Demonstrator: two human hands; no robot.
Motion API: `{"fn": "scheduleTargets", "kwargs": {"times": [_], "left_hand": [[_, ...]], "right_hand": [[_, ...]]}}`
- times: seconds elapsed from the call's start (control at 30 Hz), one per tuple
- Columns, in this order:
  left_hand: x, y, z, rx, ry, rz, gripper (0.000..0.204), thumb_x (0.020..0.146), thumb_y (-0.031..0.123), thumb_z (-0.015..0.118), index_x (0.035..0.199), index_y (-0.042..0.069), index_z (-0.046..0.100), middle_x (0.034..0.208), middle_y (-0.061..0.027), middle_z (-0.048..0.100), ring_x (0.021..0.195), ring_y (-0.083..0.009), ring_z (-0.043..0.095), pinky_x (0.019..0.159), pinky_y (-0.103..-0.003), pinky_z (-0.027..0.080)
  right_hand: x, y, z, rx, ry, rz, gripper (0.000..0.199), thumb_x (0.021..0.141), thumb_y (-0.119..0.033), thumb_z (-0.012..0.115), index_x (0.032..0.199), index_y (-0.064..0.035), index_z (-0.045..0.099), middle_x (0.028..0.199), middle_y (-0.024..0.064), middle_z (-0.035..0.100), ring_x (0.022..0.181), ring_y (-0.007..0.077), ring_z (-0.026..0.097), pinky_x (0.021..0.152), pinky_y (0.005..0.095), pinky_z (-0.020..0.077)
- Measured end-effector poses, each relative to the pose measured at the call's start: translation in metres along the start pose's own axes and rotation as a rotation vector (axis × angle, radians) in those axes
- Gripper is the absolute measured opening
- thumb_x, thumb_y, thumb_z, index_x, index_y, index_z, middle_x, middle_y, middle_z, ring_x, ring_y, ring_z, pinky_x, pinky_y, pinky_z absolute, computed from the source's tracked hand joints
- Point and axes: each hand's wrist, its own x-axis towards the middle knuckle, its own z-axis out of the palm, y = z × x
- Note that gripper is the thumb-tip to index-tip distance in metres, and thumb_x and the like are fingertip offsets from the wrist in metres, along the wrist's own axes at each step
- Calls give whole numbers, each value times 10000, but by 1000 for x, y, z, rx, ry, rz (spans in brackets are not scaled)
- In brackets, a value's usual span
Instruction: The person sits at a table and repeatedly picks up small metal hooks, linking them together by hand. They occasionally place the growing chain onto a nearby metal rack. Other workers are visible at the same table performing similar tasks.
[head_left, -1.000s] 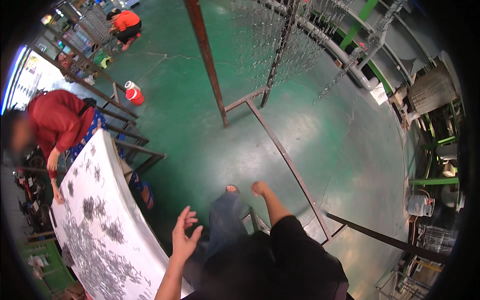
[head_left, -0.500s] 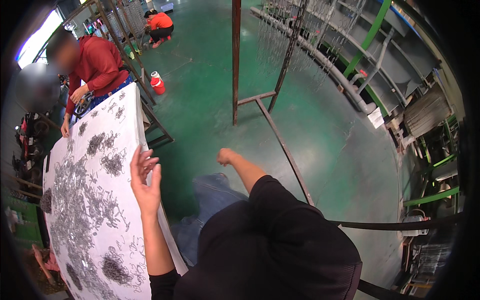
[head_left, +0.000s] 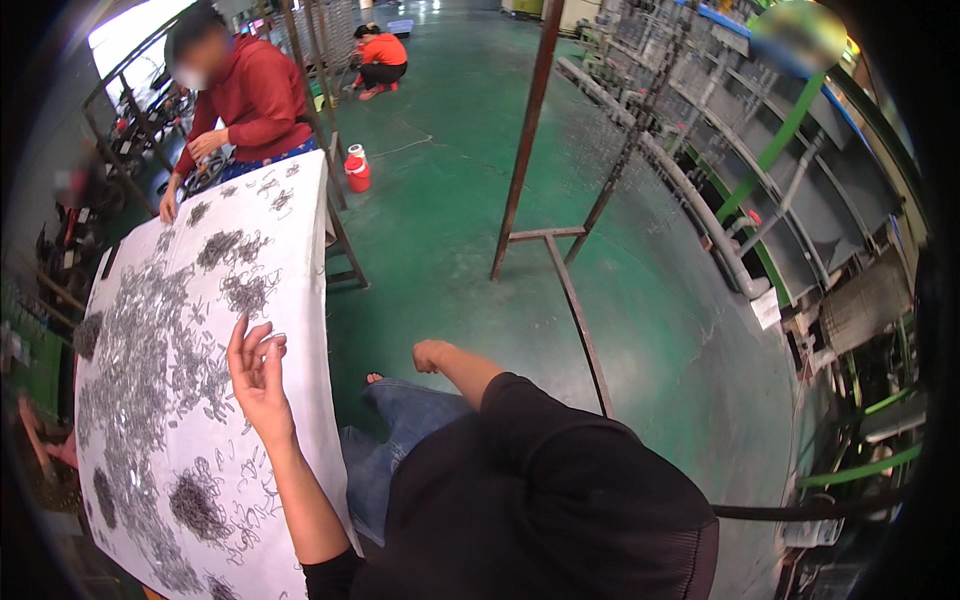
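My left hand [head_left: 262, 385] is raised over the right edge of a white-covered table [head_left: 306, 320], its fingers apart and holding nothing. Beneath and beside it lie small dark wire hooks [head_left: 246, 292], some in loose clumps. Shiny small metal pieces [head_left: 125, 370] spread across the table's middle. Nearer me is another dark heap of hooks [head_left: 198, 505]. My right hand [head_left: 430, 355] hangs over the green floor, away from the table, with its fingers curled closed; whatever they may hold is hidden.
A brown metal frame [head_left: 577, 330] stands on the floor ahead and to my right. Across the table's far end, a person in a dark red top [head_left: 262, 95] touches the cloth. A red jug [head_left: 357, 172] stands beyond the table. Pipes [head_left: 700, 195] line the right side.
My view has turned left, so the table, frame and people sit further right in its upper part. My left hand has moved left over the table; my right hand stays closed.
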Motion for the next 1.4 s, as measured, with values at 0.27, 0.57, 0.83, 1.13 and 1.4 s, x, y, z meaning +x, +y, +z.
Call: {"fn": "scheduleTargets", "kwargs": {"times": [0.27,0.57,0.83,1.13,1.4], "left_hand": [[-45,-36,-16,126,55,-131,366,869,16,593,1231,59,570,1037,-68,645,933,-145,622,849,-288,483],[-132,-89,-95,1457,375,-397,519,877,202,598,1354,79,436,1394,-108,432,1350,-307,325,1075,-549,268],[-146,-63,-116,1387,553,-357,453,865,190,628,1289,79,512,1330,-114,495,1307,-309,396,1062,-534,301],[-71,-83,-187,975,749,-331,196,795,73,674,985,27,673,935,-127,656,872,-259,625,792,-349,492],[-56,-120,-187,832,258,-507,155,757,101,703,894,32,681,907,-129,639,865,-261,621,792,-359,490]], "right_hand": [[-8,-81,-80,-362,-633,-194,227,832,-267,665,840,-51,733,819,90,710,707,186,652,627,361,515],[-31,-255,-95,188,-236,-1037,192,838,-170,646,901,7,686,708,76,661,653,146,604,645,288,475],[-14,-374,-20,-80,56,-1327,197,838,-206,649,893,-19,678,894,124,663,815,257,652,729,361,503],[0,-334,-34,293,-40,-1189,142,895,-172,582,936,-38,609,828,79,597,727,208,569,646,311,440],[-5,-245,-65,987,-397,-596,96,914,-142,607,922,-47,602,834,8,610,685,63,510,595,204,390]]}}
